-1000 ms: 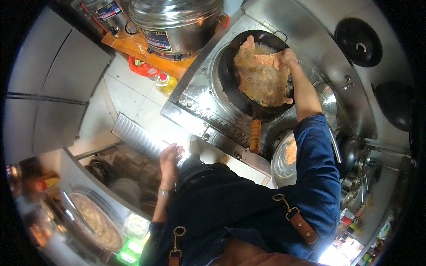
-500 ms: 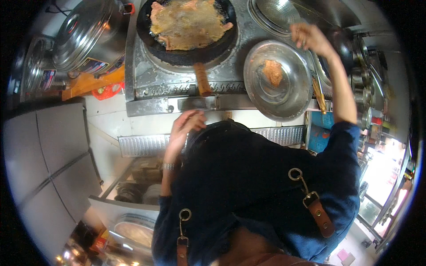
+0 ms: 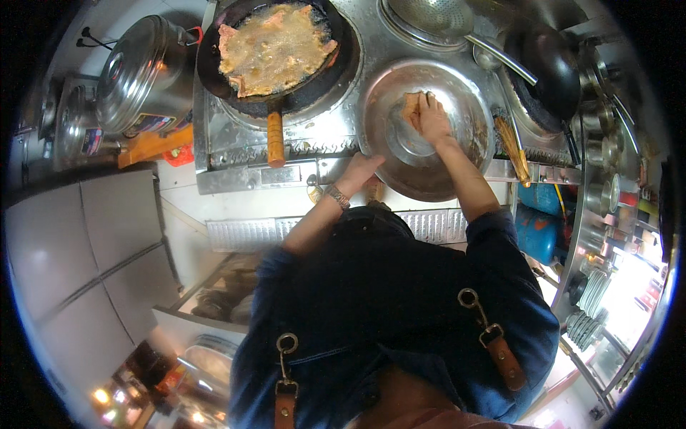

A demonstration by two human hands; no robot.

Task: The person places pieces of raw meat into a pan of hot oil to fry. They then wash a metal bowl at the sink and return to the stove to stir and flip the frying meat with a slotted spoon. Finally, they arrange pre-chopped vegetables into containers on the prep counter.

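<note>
My right hand (image 3: 433,123) is inside a wide metal bowl (image 3: 468,107), fingers touching an orange-coated piece of meat (image 3: 410,109); I cannot tell whether they close on it. My left hand (image 3: 362,173) meets the bowl's near-left rim, its hold also unclear. I seem to be picking up the piece, which calls for a secure pinch and a steady bowl. Leftward, a wooden-handled black frying pan (image 3: 332,21) holds more meat (image 3: 271,53) in bubbling oil.

Right hand (image 3: 432,121) inside metal bowl (image 3: 400,168)
</note>
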